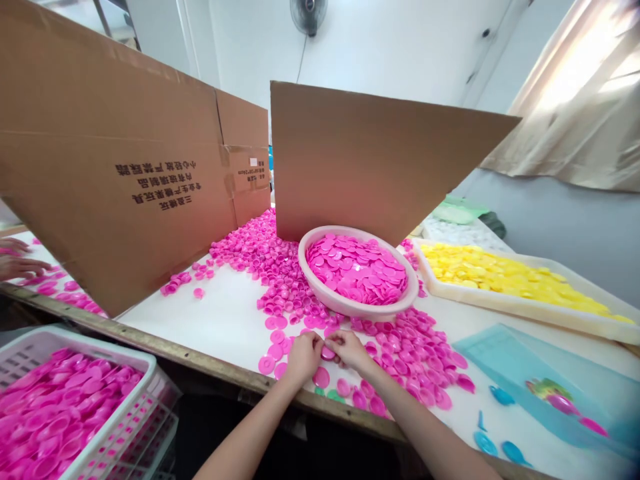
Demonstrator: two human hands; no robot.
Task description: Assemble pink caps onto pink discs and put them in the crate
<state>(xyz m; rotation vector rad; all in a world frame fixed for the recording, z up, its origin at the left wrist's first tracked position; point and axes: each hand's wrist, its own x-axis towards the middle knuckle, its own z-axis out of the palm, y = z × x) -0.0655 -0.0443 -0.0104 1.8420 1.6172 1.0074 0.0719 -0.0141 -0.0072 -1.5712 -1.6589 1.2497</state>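
My left hand (303, 355) and my right hand (350, 348) meet near the table's front edge, fingers pinched together on a small pink plastic piece (327, 353) between them. Loose pink round caps (400, 347) lie scattered all around the hands. Just beyond stands a white basin (350, 307) heaped with pink discs (357, 267).
Cardboard sheets (120, 180) (370, 157) stand upright behind the pile. A white tray of yellow pieces (510, 277) lies to the right, a blue plastic bag (540, 387) and blue pieces (500, 395) near it. A basket of pink pieces (65, 407) sits lower left. Another person's hands (17, 263) work at far left.
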